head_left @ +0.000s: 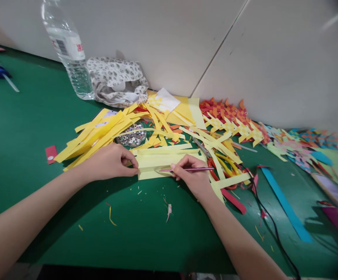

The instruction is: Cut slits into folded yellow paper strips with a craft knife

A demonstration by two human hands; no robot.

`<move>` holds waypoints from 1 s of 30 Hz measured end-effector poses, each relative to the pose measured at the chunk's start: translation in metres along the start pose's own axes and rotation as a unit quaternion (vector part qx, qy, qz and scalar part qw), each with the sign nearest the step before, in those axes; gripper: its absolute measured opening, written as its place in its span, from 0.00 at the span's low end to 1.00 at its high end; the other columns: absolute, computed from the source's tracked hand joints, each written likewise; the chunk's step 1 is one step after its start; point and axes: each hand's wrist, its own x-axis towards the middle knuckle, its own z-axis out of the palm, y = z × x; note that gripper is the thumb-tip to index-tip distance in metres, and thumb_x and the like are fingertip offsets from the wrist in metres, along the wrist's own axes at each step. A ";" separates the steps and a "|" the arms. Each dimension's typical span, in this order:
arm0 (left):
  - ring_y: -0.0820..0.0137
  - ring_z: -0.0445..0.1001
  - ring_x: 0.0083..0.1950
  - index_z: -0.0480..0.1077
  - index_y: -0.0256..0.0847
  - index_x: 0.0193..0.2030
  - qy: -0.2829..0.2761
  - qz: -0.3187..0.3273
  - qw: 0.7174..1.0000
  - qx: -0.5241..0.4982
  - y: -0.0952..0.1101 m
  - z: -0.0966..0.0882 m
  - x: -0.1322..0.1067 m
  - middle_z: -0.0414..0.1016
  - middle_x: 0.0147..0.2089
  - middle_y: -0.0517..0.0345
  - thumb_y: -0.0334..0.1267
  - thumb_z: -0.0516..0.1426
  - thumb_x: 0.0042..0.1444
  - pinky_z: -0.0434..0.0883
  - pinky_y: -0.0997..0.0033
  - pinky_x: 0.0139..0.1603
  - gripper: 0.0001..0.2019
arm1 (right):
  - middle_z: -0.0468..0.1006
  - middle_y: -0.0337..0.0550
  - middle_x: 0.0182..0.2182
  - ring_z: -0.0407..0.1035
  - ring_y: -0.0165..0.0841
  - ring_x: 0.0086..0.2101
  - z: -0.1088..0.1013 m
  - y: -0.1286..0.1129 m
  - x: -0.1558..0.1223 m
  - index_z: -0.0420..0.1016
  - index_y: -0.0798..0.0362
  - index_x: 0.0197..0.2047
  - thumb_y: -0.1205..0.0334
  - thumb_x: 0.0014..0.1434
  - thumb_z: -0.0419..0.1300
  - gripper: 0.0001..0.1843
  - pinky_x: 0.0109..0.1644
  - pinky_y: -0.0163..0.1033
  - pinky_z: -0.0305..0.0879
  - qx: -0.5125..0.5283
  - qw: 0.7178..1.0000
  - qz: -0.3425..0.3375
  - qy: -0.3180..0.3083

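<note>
A sheet of pale yellow paper (150,159) lies before me with a crease or strip running along its length. At its left edge my left hand (112,161) pinches the paper between thumb and finger. A slim purple, pencil-like stick (196,169) is gripped in my right hand (192,175), held nearly level, its tip pointing left over the paper. Whether that tip touches the sheet I cannot tell. Right of the paper lie red-handled scissors (212,165) and yellow-handled scissors (227,165), partly under pale yellow strips (230,181).
Yellow paper strips (99,132) heap up at the left, beside a clear container of small beads or eyes (132,136). Behind stand a water bottle (70,58) and a patterned cloth pouch (118,79). Woven paper fish (227,111), a blue strip (285,204) and a black cord (269,217) are on the right.
</note>
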 end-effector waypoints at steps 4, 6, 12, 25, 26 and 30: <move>0.77 0.57 0.21 0.80 0.47 0.29 -0.001 0.000 1.000 0.001 0.000 -0.001 0.001 0.60 0.18 0.67 0.49 0.60 0.46 0.54 0.75 0.22 0.11 | 0.75 0.36 0.17 0.66 0.26 0.17 -0.005 0.001 0.001 0.68 0.52 0.20 0.59 0.49 0.68 0.14 0.22 0.32 0.63 -0.002 1.000 0.001 0.004; 0.77 0.57 0.20 0.80 0.46 0.29 -0.002 -0.002 1.000 0.001 0.000 -0.001 0.002 0.60 0.18 0.67 0.49 0.60 0.46 0.54 0.75 0.22 0.11 | 0.74 0.36 0.17 0.65 0.26 0.17 -0.008 0.002 0.002 0.68 0.52 0.20 0.59 0.49 0.68 0.14 0.22 0.32 0.62 -0.007 1.000 -0.003 0.010; 0.77 0.57 0.20 0.80 0.46 0.29 0.003 0.003 1.000 0.002 -0.001 0.000 0.000 0.61 0.18 0.66 0.49 0.60 0.46 0.54 0.76 0.22 0.11 | 0.74 0.35 0.16 0.65 0.27 0.17 -0.019 0.005 0.006 0.68 0.52 0.20 0.62 0.47 0.70 0.14 0.21 0.32 0.61 -0.011 1.000 -0.008 0.016; 0.76 0.56 0.20 0.80 0.46 0.30 -0.006 0.001 1.000 0.002 0.000 -0.001 0.001 0.60 0.18 0.66 0.48 0.61 0.46 0.54 0.76 0.22 0.11 | 0.76 0.36 0.18 0.67 0.27 0.18 0.007 -0.005 -0.001 0.69 0.52 0.21 0.57 0.50 0.68 0.14 0.22 0.32 0.64 0.020 1.000 0.006 -0.023; 0.77 0.56 0.20 0.80 0.46 0.30 -0.006 0.001 1.000 0.002 0.000 -0.001 0.001 0.60 0.18 0.66 0.48 0.61 0.47 0.53 0.76 0.22 0.11 | 0.76 0.36 0.18 0.67 0.27 0.18 0.008 -0.005 -0.001 0.69 0.52 0.22 0.58 0.50 0.68 0.14 0.22 0.32 0.64 0.023 0.999 0.006 -0.022; 0.77 0.56 0.20 0.80 0.46 0.30 -0.005 0.004 1.000 0.003 -0.001 0.000 0.002 0.59 0.18 0.66 0.48 0.61 0.47 0.53 0.76 0.21 0.11 | 0.76 0.37 0.18 0.68 0.27 0.18 0.008 -0.004 0.001 0.69 0.52 0.22 0.57 0.49 0.69 0.14 0.22 0.32 0.64 0.029 0.999 0.006 -0.022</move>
